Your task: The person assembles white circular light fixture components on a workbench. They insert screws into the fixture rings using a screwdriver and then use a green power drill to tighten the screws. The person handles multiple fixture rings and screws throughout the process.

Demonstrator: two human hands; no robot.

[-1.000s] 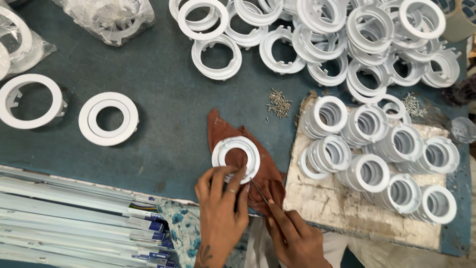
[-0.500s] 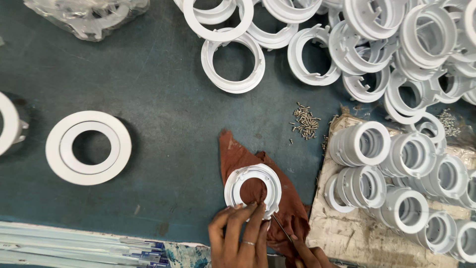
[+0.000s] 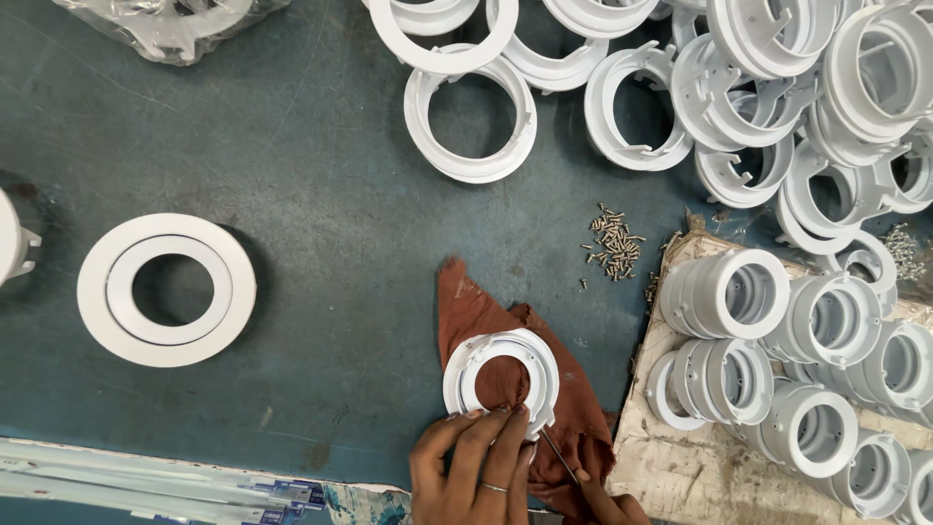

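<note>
A dark teal worktable (image 3: 292, 194) fills the view, and across its far right side spreads a big heap of loose white plastic rings (image 3: 739, 87), seemingly awaiting their turn; on the right a worn cardboard sheet (image 3: 700, 476) carries rows of stacked white ring housings (image 3: 777, 360) that look sorted or finished. To the left lies a wide flat white ring with an inner ring seated in it (image 3: 165, 290), on its own, well apart from the hands. Near the middle a rust-red cloth (image 3: 486, 311) is spread out, and on it rests the white ring being worked (image 3: 501, 382). The left hand (image 3: 471, 467) has its fingers together, pressed down on the near rim of that ring, steadying it. The right hand (image 3: 607, 506) is mostly out of view at the near edge, fingers pinched on a thin metal tool (image 3: 559, 457) whose tip meets the ring's rim. A small pile of screws (image 3: 612, 248) sits just beyond the cloth, so much fastening seems left
</note>
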